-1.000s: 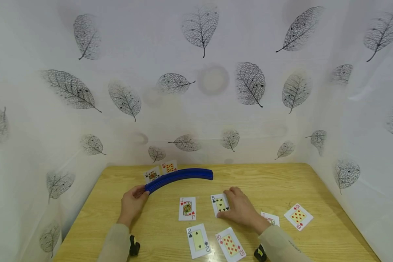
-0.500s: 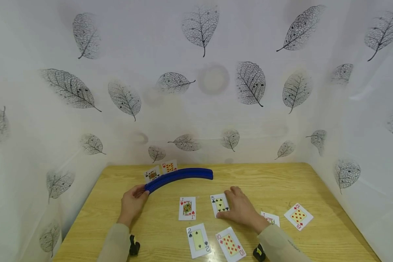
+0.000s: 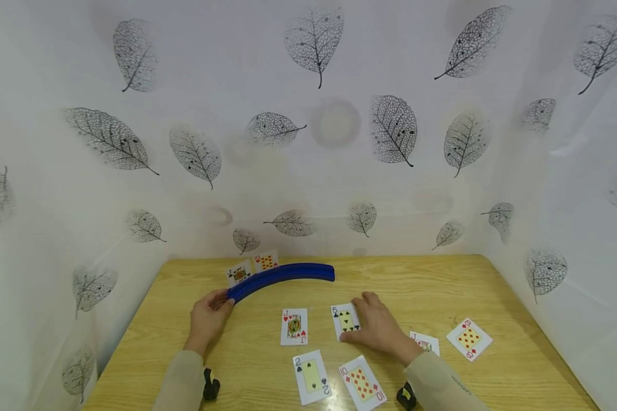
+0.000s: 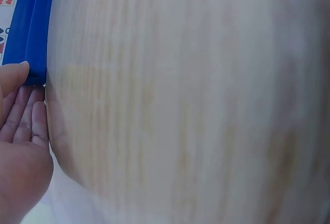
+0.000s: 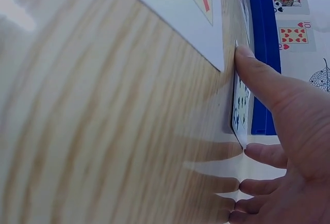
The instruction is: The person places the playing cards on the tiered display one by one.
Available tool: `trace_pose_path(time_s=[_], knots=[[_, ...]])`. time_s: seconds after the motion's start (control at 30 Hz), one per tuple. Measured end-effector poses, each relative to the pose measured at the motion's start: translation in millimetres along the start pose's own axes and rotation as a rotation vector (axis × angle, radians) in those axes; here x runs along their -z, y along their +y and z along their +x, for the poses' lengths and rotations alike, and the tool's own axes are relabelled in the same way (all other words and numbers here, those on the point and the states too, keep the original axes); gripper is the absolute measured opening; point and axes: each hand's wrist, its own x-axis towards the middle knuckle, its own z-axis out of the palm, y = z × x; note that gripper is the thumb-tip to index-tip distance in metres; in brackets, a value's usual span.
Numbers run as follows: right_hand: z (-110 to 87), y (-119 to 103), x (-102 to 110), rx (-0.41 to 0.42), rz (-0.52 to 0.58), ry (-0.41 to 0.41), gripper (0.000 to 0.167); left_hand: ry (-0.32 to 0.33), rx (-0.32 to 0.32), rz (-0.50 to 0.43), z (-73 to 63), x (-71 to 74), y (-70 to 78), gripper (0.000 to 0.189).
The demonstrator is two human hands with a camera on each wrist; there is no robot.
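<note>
Pinched in the right grip: the white, oblong five of clubs card, with thumb at the near edge and a fingertip at the far corner. Spread only as wide as the card. Cannot tell if lifted a bit or flat on the yellow wood worktop. Held in the left grip, thumb on top: one end of the curved, shiny blue rack.

By the look of it, only a little way along. Already standing in the rack, just past the left grip: the white black jack card and the white ten of hearts card. Seems to leave six, counting the pinched one. Lying face up between both grips: the white jack of hearts card. Nearer the body than the right grip: the white two of spades card and white ten of diamonds card. To the right: a partly hidden white jack card, then the white eight of diamonds card.

Up close, pinched card: clean, straight-edged, yellow box, black clubs, right side covered by the right grip.
</note>
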Motion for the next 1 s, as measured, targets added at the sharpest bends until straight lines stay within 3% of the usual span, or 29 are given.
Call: trace_pose_path(time_s=[0.57,0.7,0.83,1.0], knots=[[1.7,-8.7,2.2,-0.010,0.105,0.077,0.106,-0.014,0.015,0.005,-0.7,0.9,2.9,0.036],[3.6,-9.0,1.7,-0.056,0.208,0.045,0.106,-0.008,0.014,0.007,-0.4,0.7,2.8,0.035],[6.9,-7.2,1.1,-0.078,0.321,0.019,0.097,-0.004,0.017,0.010,-0.7,0.5,3.0,0.035],[9.5,-3.1,1.8,-0.039,0.355,0.042,0.075,-0.006,0.021,0.017,-1.4,0.4,3.0,0.035]])
